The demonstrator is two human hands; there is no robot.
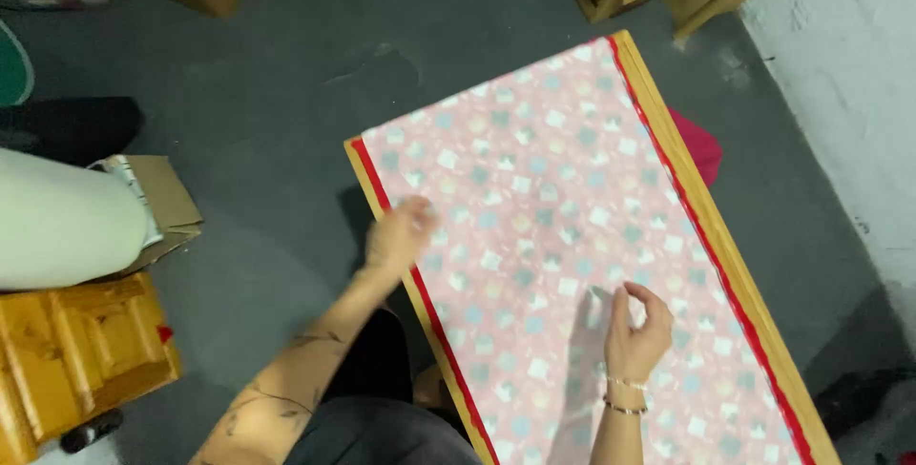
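left hand (399,234) flat on patterned paper (534,198) | right hand (637,330) pinching clear strip (590,322) | risk: strip may stick crooked

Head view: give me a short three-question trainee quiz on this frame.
1. True or false: the left hand lies at the left edge of the patterned sheet.
2. What colour shows under the sheet's long edges? A red, B green, C black.
3. What does the right hand wear at the wrist?

Key: 1 true. 2 A, a red layer on the wooden board. 3 Bracelets.
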